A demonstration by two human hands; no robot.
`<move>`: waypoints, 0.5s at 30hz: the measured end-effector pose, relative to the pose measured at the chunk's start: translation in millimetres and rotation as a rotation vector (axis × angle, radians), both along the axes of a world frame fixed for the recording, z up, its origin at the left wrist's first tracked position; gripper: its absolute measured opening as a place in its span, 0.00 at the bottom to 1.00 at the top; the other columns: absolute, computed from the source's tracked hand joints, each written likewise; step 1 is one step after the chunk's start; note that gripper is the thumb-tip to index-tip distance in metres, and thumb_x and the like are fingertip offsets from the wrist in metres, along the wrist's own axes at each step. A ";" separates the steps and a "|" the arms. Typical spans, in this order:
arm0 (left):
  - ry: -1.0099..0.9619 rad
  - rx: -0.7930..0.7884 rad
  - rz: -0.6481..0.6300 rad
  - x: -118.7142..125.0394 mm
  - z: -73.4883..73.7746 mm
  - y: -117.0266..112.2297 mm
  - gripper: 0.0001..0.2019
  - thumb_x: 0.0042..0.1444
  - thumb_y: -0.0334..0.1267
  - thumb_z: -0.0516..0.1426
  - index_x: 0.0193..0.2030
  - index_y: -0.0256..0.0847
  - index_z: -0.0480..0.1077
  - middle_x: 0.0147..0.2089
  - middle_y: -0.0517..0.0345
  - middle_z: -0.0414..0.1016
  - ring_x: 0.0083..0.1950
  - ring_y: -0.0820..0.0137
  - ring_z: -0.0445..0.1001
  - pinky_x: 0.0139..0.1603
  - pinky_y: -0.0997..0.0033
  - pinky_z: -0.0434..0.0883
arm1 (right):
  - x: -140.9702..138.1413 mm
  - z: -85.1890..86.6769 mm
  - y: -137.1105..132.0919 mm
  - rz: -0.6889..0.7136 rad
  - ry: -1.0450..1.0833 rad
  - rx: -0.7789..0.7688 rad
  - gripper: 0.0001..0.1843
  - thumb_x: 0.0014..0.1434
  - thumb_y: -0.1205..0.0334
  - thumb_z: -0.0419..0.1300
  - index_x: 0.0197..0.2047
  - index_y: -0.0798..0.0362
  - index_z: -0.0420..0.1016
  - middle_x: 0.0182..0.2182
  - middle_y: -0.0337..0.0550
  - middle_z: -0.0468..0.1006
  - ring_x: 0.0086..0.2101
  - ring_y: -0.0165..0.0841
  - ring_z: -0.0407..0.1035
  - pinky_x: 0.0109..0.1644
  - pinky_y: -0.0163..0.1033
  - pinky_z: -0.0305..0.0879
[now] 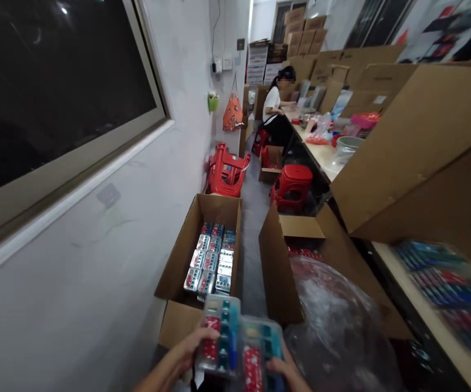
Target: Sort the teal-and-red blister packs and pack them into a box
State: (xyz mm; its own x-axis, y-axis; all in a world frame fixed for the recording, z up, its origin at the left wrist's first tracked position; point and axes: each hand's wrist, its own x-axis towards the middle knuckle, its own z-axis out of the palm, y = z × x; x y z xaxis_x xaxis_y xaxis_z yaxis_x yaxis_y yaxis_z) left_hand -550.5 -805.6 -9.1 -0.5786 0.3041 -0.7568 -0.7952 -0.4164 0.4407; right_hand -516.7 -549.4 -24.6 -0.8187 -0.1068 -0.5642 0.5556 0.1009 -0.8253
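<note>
Seen from the head view, a worker holds two clear plastic boxes just on the near side of an open carton (180,256) set along the wall, as I look on from the floor. The left box (220,329) and the right box (260,351) sit side by side, edges meeting or nearly so, their long axes running roughly toward the carton. The left hand (188,347) is nearer to that carton; its front flap (180,322) lies just ahead of the wrist, though I cannot tell whether the left box is over the rim or short of it. That hand is spread only to the box's breadth, thumb on the lid, remaining fingers mostly hidden. The right hand (286,370), farther from the carton, is curled around the right box's outer edge, thumb on top. Inside the carton, rows of similar boxes (209,261) show red and teal contents. Right of the carton, across a strip of floor, stands another carton (278,272), a crumpled plastic bag (337,321) bulging from it.
</note>
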 end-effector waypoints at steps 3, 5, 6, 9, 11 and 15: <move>-0.125 -0.003 0.105 13.0 1.9 -76.5 0.17 0.41 0.37 0.64 0.38 0.31 0.73 0.30 0.46 0.80 0.33 0.57 0.79 0.38 0.62 0.75 | -35.2 7.9 -72.7 0.080 -0.047 -0.195 0.32 0.35 0.60 0.57 0.49 0.46 0.67 0.35 0.41 0.76 0.40 0.44 0.72 0.40 0.49 0.68; -0.186 -0.011 0.202 22.2 -3.7 -108.3 0.14 0.43 0.36 0.63 0.37 0.31 0.74 0.30 0.45 0.80 0.35 0.55 0.79 0.40 0.60 0.75 | -57.2 10.9 -111.3 0.142 -0.079 -0.289 0.33 0.32 0.63 0.56 0.48 0.49 0.65 0.34 0.39 0.75 0.38 0.40 0.69 0.40 0.44 0.66; -0.205 -0.019 0.249 25.0 -6.3 -119.6 0.12 0.44 0.35 0.63 0.36 0.30 0.74 0.30 0.45 0.80 0.35 0.54 0.80 0.40 0.60 0.75 | -66.8 11.2 -126.9 0.161 -0.092 -0.302 0.33 0.31 0.64 0.56 0.47 0.50 0.65 0.33 0.39 0.74 0.38 0.39 0.69 0.39 0.42 0.65; -0.234 -0.066 0.360 23.3 -8.6 -141.4 0.10 0.46 0.32 0.62 0.36 0.30 0.73 0.29 0.47 0.80 0.33 0.55 0.80 0.38 0.61 0.76 | -93.1 7.2 -158.3 0.212 -0.125 -0.309 0.32 0.31 0.65 0.57 0.46 0.51 0.64 0.32 0.37 0.73 0.36 0.37 0.67 0.38 0.40 0.63; -0.259 -0.088 0.410 14.6 -5.6 -149.5 0.11 0.47 0.31 0.62 0.38 0.31 0.73 0.29 0.48 0.80 0.33 0.55 0.80 0.37 0.61 0.77 | -111.9 2.4 -169.3 0.252 -0.149 -0.321 0.31 0.31 0.66 0.58 0.45 0.51 0.65 0.32 0.36 0.72 0.36 0.36 0.67 0.38 0.39 0.62; -0.308 -0.086 0.515 -12.5 -0.5 -154.0 0.15 0.47 0.29 0.62 0.44 0.32 0.73 0.30 0.50 0.81 0.35 0.55 0.80 0.37 0.60 0.78 | -160.6 -11.3 -181.6 0.329 -0.238 -0.406 0.32 0.30 0.67 0.61 0.44 0.50 0.66 0.32 0.35 0.73 0.35 0.35 0.68 0.39 0.39 0.62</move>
